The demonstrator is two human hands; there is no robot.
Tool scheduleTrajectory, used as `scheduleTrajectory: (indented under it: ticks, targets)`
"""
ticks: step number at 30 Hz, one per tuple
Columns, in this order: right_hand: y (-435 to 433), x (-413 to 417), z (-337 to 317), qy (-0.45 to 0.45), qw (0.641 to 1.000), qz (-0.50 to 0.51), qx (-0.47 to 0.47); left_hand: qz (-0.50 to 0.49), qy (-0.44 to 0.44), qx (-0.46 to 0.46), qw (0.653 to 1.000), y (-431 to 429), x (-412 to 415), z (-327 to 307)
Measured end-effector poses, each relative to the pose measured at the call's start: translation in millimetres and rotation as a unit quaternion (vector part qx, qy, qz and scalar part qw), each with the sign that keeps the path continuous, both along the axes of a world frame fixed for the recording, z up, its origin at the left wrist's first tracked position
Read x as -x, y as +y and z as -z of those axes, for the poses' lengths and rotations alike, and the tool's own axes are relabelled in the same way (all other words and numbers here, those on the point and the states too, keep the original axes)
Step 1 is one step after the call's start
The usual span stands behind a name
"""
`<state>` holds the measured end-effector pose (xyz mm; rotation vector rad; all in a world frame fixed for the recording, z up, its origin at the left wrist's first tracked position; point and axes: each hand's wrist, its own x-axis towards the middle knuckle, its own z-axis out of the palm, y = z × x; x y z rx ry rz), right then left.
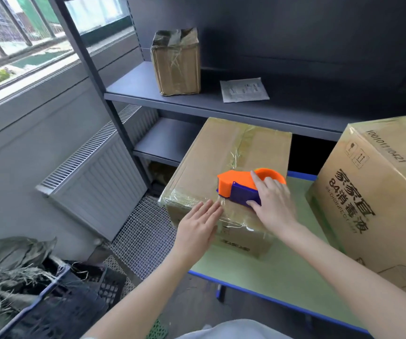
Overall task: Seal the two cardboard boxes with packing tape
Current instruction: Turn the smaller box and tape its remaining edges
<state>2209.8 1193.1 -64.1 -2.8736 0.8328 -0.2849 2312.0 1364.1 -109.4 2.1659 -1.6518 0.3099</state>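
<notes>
Head view: green table beside grey shelving; left fingers flat on box, right fingers grip dispenser

This looks like a storeroom or packing corner. Dark metal shelving against a dark wall holds a small taped carton and a flat paper packet. On a green worktable with a blue edge sit a cardboard box, an orange and blue tape dispenser on it, and a bigger printed box. A white radiator runs under a barred window, and a dark plastic crate of dry straw stands on the floor
</notes>
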Motion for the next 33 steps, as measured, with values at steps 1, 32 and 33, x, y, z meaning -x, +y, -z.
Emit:
scheduleTrajectory:
  ticks: [1,32,33]
  targets:
    - [-1.6,1.4,-0.7,0.005,1.000,0.004,-0.002,0.000,-0.011,0.016,1.000,-2.8,0.1,1.6]
    - [11.8,5.0,21.2,0.076,0.946,-0.307,-0.074,-0.258,0.255,0.073,0.929,33.3,-13.3,-5.3]
    - [12.7,1.2,19.2,0.068,0.947,-0.305,-0.075,-0.289,0.277,0.052,0.915,34.2,-18.5,-6.1]
